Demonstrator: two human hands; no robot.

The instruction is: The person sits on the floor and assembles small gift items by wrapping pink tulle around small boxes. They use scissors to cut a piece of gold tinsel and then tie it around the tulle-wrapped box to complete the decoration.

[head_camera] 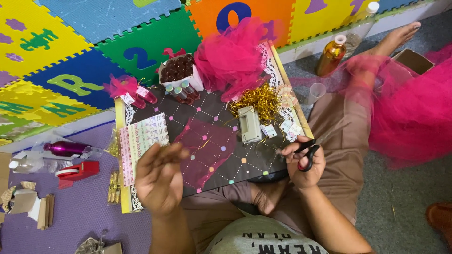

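Over the near-left part of the black board (254, 162), the left hand (157, 178) hovers loosely spread and holds nothing. A pink net square (205, 148) lies flat at the board's middle. At its near-right edge the right hand (306, 164) grips scissors (306, 153). Trimming seems in hand; picking up the net would need a fingertip pinch at its edge.

Dark studded board (263, 162) lying across the lap, pink net square (207, 150) sitting at its middle, grey stapler (249, 124) and gold shreds (259, 101) resting toward its far edge, patterned paper strips (141, 141) lying at its left edge.
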